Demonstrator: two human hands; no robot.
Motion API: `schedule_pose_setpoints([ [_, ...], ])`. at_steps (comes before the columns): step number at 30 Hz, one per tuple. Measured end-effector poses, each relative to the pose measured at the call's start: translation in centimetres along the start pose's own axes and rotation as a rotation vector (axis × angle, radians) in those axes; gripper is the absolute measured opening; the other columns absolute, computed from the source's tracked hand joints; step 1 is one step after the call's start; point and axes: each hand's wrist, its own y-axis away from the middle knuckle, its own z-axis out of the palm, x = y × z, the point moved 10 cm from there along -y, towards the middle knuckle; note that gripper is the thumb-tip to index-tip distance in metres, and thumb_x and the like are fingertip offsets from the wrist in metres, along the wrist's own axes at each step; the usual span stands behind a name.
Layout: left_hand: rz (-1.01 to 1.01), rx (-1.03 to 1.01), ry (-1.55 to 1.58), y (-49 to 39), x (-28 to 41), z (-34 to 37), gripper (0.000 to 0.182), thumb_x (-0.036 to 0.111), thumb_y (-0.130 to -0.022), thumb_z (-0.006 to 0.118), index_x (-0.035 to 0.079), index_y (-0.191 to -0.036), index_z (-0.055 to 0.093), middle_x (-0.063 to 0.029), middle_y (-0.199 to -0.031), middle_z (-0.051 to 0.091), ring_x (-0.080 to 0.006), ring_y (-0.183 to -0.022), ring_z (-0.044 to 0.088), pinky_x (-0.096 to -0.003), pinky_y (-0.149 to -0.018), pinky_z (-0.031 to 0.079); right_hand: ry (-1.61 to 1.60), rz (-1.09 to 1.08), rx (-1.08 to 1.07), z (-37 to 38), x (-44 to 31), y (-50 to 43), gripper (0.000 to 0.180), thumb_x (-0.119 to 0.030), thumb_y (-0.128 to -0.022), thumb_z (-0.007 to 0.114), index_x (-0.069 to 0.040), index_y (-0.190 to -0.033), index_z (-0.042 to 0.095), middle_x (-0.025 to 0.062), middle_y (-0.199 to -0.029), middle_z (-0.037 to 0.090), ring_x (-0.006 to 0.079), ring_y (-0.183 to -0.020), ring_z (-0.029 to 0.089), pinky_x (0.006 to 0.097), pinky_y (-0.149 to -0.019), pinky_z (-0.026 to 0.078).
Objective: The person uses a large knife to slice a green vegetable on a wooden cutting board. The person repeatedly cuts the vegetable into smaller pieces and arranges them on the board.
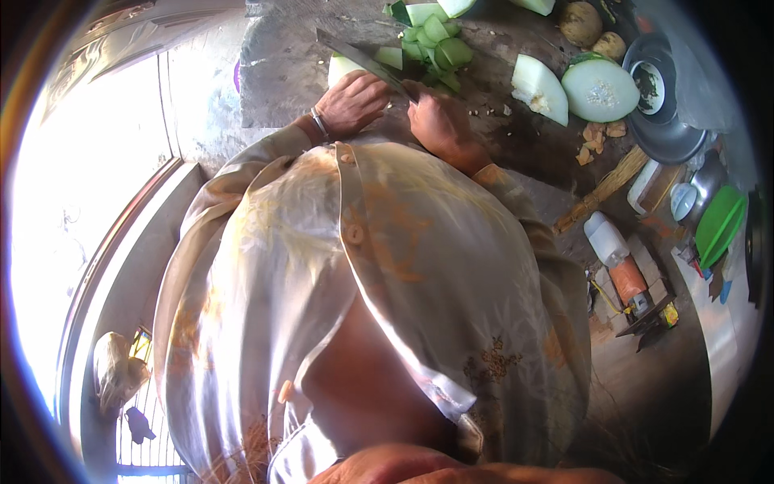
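My right hand (444, 124) grips the handle of a kitchen knife (363, 59), whose blade slants up and left past my left hand. Under the curled fingers of my left hand (355, 104) is a pale gourd piece (342, 66), partly hidden by hand and blade. Another small gourd piece (390, 57) lies just beyond the blade. Green rind slices (438, 45) are heaped past my right hand, and larger peeled gourd chunks (426, 13) lie behind them. To the right are a thick gourd wedge (540, 91) and a cut gourd half (600, 91), its pale seedy face showing.
Two brown round tubers (580, 24) and a grey basin (668, 136) holding a small bowl (658, 97) stand at right on the worn wooden surface (284, 66). Brown peel scraps (595, 138) lie near a straw bundle (604, 187). Farther down are a plastic bottle (606, 239) and a green plastic basin (719, 227).
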Motion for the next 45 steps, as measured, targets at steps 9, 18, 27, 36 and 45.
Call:
schedule_pose_setpoints([
  [9, 0.137, -0.048, -0.05, 1.7, -0.4, 1.8, 0.033, 0.022, -0.077, 0.057, 0.011, -0.108, 0.06, -0.0019, -0.109, 0.055, -0.0197, -0.103, 0.052, -0.0352, -0.089, 0.043, 0.031, -0.098, -0.024, -0.5, -1.7, -0.3, 0.037, -0.007, -0.076, 0.06, -0.009, -0.112, 0.058, 0.0168, -0.083, 0.065, 0.035, -0.075, 0.064, 0.0452, -0.065, 0.052],
  [18, -0.058, -0.296, 0.216, 1.8, -1.8, 4.6, 0.023, 0.024, -0.082, 0.052, 0.011, -0.099, 0.06, -0.0084, -0.099, 0.057, -0.0265, -0.093, 0.056, -0.0396, -0.08, 0.046, 0.109, -0.146, 0.018, -0.7, -2.8, 0.5, 0.036, -0.011, -0.072, 0.059, -0.01, -0.108, 0.056, 0.0138, -0.076, 0.061, 0.0347, -0.066, 0.063, 0.0454, -0.057, 0.053],
  [27, -0.066, -0.181, 0.362, 1.9, -2.6, 4.0, 0.021, 0.024, -0.084, 0.051, 0.011, -0.098, 0.06, -0.0103, -0.094, 0.059, -0.0281, -0.085, 0.058, -0.0407, -0.075, 0.047, 0.126, -0.064, -0.045, 0.4, -1.6, 0.8, 0.049, -0.016, -0.069, 0.063, -0.009, -0.116, 0.052, 0.0166, -0.082, 0.061, 0.0382, -0.07, 0.063, 0.0468, -0.061, 0.053],
  [36, 0.08, -0.271, 0.176, 2.3, -1.1, 6.3, 0.022, 0.022, -0.08, 0.053, 0.012, -0.097, 0.061, -0.0059, -0.093, 0.06, -0.0246, -0.089, 0.06, -0.039, -0.074, 0.048, 0.054, 0.003, -0.095, 2.0, -0.3, 0.0, 0.036, -0.011, -0.074, 0.058, -0.007, -0.11, 0.053, 0.02, -0.084, 0.062, 0.0401, -0.073, 0.063, 0.049, -0.064, 0.052],
  [45, 0.191, 0.07, -0.135, 1.1, -0.2, 1.4, 0.024, 0.022, -0.073, 0.057, 0.015, -0.096, 0.061, -0.0007, -0.109, 0.058, -0.0179, -0.104, 0.053, -0.0315, -0.089, 0.042, 0.048, 0.018, -0.161, 3.1, -1.1, -4.7, 0.014, -0.01, -0.076, 0.056, -0.002, -0.085, 0.061, 0.0232, -0.073, 0.063, 0.0404, -0.071, 0.063, 0.0485, -0.063, 0.05],
])
